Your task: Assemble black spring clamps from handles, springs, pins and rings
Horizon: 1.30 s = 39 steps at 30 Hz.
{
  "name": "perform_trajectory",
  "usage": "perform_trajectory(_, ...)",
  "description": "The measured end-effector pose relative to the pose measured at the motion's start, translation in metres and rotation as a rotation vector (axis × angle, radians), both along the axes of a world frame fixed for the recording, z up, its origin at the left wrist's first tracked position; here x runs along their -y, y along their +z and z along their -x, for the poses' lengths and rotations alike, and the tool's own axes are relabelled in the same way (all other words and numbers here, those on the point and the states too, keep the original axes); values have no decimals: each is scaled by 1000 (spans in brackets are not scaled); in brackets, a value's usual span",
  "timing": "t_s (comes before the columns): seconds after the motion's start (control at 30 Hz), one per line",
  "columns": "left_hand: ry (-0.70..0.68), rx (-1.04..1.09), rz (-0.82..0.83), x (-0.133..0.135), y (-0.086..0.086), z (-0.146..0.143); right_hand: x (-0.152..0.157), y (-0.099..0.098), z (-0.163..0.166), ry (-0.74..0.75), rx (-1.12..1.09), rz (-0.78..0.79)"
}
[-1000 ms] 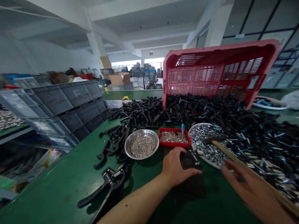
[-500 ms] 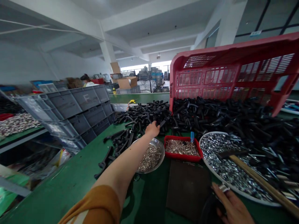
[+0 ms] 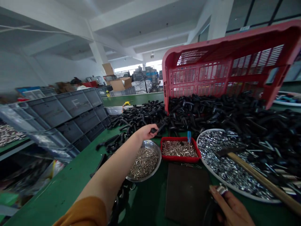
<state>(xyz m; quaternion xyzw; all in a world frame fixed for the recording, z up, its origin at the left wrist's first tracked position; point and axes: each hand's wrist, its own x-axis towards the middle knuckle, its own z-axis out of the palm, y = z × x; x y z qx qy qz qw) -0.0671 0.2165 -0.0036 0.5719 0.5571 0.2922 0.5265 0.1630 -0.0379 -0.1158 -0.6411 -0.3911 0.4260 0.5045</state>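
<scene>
Across the green bench (image 3: 77,175), out goes the person's left arm, mustard sleeve (image 3: 82,213) low at the edge of view, the forearm passing over part of the metal bowl (image 3: 159,160) of small bright pieces. And the left hand (image 3: 146,132) has one! Fingers closed around the end of a black handle (image 3: 161,125), right at the near edge of the big heap of black parts (image 3: 145,114).

Down on the near side, the right hand (image 3: 231,205) is busy too: thumb and fingers curled about a shiny coiled spring (image 3: 221,189), with a dark curved piece (image 3: 209,210) just below, its outline lost in shadow. That grip sits by the right edge of the dark mat (image 3: 187,191), flat on the bench.

Beyond the mat, a red tray (image 3: 181,159) full of metal pins, a blue-handled tool (image 3: 189,136) upright at its back corner. To its right, a hammer (image 3: 254,172) lies across the round white tray (image 3: 263,199) of glittering bits, and behind them all looms the red crate (image 3: 235,39), tipped on its side.
</scene>
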Motion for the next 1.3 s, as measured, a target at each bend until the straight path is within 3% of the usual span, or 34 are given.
perform_trajectory(0.17,-207,223,144,87,5,-28,4,21,12,-37,-104,-38)
perform_trajectory(0.33,-447,363,390,171,-11,-62,18,46,16,-97,-13,-251)
perform_trajectory(0.47,-358,370,191,212,-28,-81,28,59,18,-83,268,-416)
perform_trajectory(0.6,-250,381,-60,228,-39,-90,31,64,20,-111,495,-462)
perform_trajectory(0.77,-239,115,-354,236,-43,-93,30,69,16,-136,639,-526)
perform_trajectory(1.0,-130,56,-328,238,-41,-94,32,69,20,-102,728,-581)
perform_trajectory(1.3,-136,-125,-492,244,-46,-90,30,63,24,-75,808,-549)
